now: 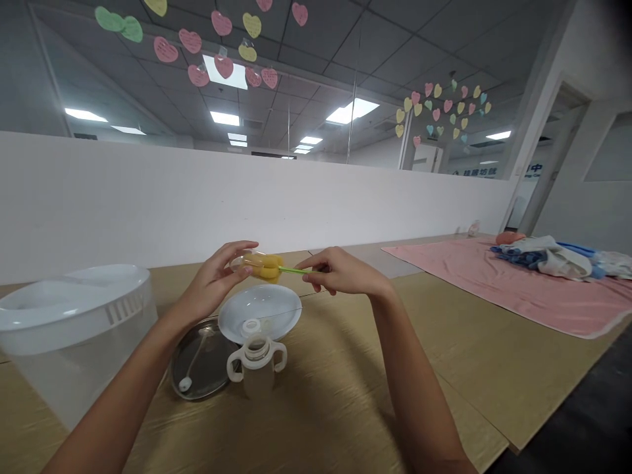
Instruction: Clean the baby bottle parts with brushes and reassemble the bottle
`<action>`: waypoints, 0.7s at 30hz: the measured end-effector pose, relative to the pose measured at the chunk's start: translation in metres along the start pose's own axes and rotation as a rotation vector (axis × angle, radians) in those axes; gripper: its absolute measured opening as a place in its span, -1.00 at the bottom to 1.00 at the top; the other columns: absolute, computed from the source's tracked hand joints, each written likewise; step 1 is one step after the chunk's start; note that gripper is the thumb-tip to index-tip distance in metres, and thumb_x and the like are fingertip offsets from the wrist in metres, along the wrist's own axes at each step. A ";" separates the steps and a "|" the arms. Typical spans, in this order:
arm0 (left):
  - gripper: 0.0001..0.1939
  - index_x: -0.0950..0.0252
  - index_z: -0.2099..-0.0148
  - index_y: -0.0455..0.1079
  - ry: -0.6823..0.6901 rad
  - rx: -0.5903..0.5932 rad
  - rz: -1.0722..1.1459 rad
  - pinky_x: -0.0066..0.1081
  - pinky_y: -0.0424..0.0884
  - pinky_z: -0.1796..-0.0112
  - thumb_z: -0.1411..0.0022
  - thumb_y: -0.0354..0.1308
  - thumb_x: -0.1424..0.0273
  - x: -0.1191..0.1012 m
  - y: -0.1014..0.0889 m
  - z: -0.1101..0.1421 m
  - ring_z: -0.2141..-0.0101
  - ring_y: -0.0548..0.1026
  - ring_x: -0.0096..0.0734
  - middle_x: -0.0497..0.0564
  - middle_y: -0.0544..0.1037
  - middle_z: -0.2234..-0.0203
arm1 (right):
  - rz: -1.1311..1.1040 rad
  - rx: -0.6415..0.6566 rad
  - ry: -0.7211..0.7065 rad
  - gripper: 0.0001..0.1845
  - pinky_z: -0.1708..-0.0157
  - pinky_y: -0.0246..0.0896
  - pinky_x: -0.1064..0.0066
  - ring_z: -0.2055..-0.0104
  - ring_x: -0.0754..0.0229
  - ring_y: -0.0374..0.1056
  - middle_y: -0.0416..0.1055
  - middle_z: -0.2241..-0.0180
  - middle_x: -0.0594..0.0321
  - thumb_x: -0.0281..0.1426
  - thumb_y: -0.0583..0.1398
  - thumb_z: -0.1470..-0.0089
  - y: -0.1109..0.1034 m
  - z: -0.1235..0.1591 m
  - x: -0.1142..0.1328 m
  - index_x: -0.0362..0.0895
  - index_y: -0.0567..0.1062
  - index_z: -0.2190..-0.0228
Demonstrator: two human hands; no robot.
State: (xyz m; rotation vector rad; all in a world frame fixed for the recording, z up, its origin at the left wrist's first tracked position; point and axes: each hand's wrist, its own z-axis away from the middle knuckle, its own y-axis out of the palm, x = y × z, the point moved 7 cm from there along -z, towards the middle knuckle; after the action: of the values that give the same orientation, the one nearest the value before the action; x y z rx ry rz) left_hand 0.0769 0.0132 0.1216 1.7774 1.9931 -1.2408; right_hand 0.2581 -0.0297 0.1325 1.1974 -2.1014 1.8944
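Observation:
My left hand point(220, 270) is closed around a small clear plastic cover point(237, 261), held tilted on its side. The yellow sponge head point(269, 266) of a bottle brush sits at its mouth, partly inside as far as I can see. Pinched in my right hand point(338, 271) is the brush's thin green handle point(292, 270). Below my hands stands a white bowl point(281, 315) with a small white ring-shaped part point(251, 327) in it. In front of the bowl, a baby bottle point(257, 368) with two side handles stands upright with its neck uncovered.
A round metal tray point(185, 355) holds a straw with a white weighted end point(185, 384). At the left stands a large translucent bucket point(113, 329). On the right, a pink cloth point(459, 266) carries a heap of clothes point(553, 257). A white wall point(296, 204) runs behind the table.

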 end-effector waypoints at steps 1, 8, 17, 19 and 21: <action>-0.58 0.20 -0.02 0.24 -0.015 0.007 0.055 -0.29 0.38 0.10 -0.16 0.01 0.14 0.000 0.001 0.000 0.02 0.35 -0.25 0.06 0.35 0.00 | -0.039 0.000 -0.018 -0.60 0.63 0.08 0.53 0.65 0.41 0.14 0.35 0.56 0.30 -0.37 0.09 -0.04 0.000 -0.001 0.001 -0.20 0.43 0.06; -0.53 0.26 0.26 0.26 -0.179 0.086 -0.195 -0.40 0.32 0.52 -0.24 -0.29 0.01 0.012 0.017 0.008 0.61 0.39 -0.43 -0.06 0.44 0.54 | 0.037 -0.011 -0.034 -0.67 0.65 0.03 0.54 0.65 0.41 0.14 0.34 0.60 0.30 -0.38 0.10 -0.03 0.009 -0.006 0.007 -0.19 0.50 0.17; -0.58 0.22 0.00 0.20 -0.001 0.030 -0.418 -0.36 0.34 0.34 -0.25 -0.21 0.10 0.003 0.019 0.006 0.33 0.46 -0.30 0.02 0.47 0.29 | 0.091 -0.073 -0.089 -0.71 0.62 0.01 0.52 0.64 0.40 0.11 0.31 0.62 0.32 -0.39 0.09 -0.04 0.002 -0.004 0.010 -0.20 0.54 0.25; -0.60 0.20 -0.05 0.17 0.125 0.002 -0.399 -0.32 0.35 0.20 -0.23 -0.12 0.14 -0.011 0.017 0.006 0.15 0.41 -0.27 0.05 0.39 0.11 | -0.009 -0.042 -0.064 -0.66 0.64 0.03 0.52 0.66 0.41 0.13 0.34 0.59 0.30 -0.36 0.09 -0.05 0.000 -0.004 0.002 -0.19 0.50 0.16; -0.65 0.17 -0.02 0.21 0.246 -0.025 -0.418 -0.28 0.29 0.06 -0.21 -0.06 0.19 -0.026 0.014 0.007 0.03 0.32 -0.26 0.04 0.32 0.02 | -0.078 -0.027 -0.046 -0.62 0.66 0.03 0.53 0.68 0.41 0.13 0.36 0.58 0.30 -0.31 0.09 -0.05 -0.002 -0.004 -0.004 -0.17 0.46 0.10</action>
State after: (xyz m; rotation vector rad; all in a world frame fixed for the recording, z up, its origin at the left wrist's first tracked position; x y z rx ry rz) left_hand 0.0931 -0.0116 0.1277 1.6194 2.6094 -1.1345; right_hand 0.2602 -0.0238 0.1330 1.3092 -2.0628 1.8170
